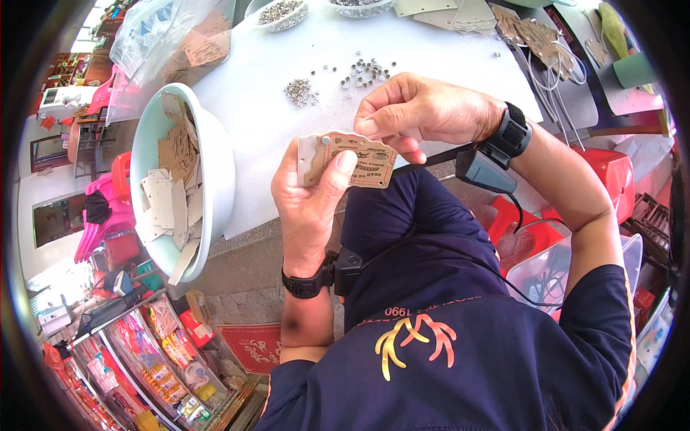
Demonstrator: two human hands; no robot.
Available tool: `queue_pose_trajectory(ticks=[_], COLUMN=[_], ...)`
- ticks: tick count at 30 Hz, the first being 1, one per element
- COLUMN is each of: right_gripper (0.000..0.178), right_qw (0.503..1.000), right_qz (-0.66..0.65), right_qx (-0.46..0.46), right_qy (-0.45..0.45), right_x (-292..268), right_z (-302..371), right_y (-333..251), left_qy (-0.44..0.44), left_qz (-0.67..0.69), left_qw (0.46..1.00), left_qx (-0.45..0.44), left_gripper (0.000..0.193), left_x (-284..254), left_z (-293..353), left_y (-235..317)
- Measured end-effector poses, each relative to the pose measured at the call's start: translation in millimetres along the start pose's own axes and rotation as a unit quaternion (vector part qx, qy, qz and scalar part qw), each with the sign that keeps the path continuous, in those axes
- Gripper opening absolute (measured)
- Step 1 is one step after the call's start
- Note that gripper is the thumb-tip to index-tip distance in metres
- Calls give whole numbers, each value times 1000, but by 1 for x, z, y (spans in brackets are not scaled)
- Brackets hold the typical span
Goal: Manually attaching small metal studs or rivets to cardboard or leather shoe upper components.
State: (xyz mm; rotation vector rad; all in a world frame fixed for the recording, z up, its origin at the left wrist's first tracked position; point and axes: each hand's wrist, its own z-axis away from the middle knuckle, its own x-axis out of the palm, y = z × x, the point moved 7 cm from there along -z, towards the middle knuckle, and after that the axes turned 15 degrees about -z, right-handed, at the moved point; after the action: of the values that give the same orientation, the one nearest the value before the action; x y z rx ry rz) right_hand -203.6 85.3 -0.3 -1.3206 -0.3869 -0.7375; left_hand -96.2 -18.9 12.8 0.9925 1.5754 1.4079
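Note:
My left hand (pixel 305 205) grips a brown printed cardboard tag (pixel 371 159) with a pale card behind it, the thumb pressed on its face. A small round metal rivet (pixel 325 141) shows near the tag's upper left corner. Above the tag's right half, my right hand (pixel 435 111) has thumb and forefinger pinched together at the upper edge. Whatever lies between those fingertips is too small or hidden to name. Just beyond my hands, a heap of tiny silvery metal pieces (pixel 300 93) and scattered small metal caps (pixel 365 74) lie on the white tabletop (pixel 259 65).
A pale green basin (pixel 221 165) of loose cards (pixel 180 147) stands at the left. Plastic bags (pixel 162 43) lie behind it. Two tubs of metal parts (pixel 284 13) sit at the far edge. Strung brown tags (pixel 535 39) hang at the far right, near a red stool (pixel 604 176).

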Motion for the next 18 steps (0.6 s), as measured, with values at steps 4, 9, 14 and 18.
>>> queue_pose_trajectory(ticks=[4,9,14,18], right_gripper=[25,25,18,12], right_qw=[996,973,942,926], right_qz=[81,205,265,286], right_qx=[-30,-109,-204,-234], right_qy=[32,9,40,73], right_x=[2,13,10,12], right_z=[3,6,7,10], right_y=[-6,-15,-14,-17], left_qy=[15,40,58,59], left_qz=[24,12,-1,-25], left_qw=[1000,999,998,997], left_qx=[-10,4,19,33], left_gripper=[18,20,20,19], left_x=[-1,-4,-2,-2], left_z=[-1,-1,-1,-2], left_y=[-2,1,3,5])
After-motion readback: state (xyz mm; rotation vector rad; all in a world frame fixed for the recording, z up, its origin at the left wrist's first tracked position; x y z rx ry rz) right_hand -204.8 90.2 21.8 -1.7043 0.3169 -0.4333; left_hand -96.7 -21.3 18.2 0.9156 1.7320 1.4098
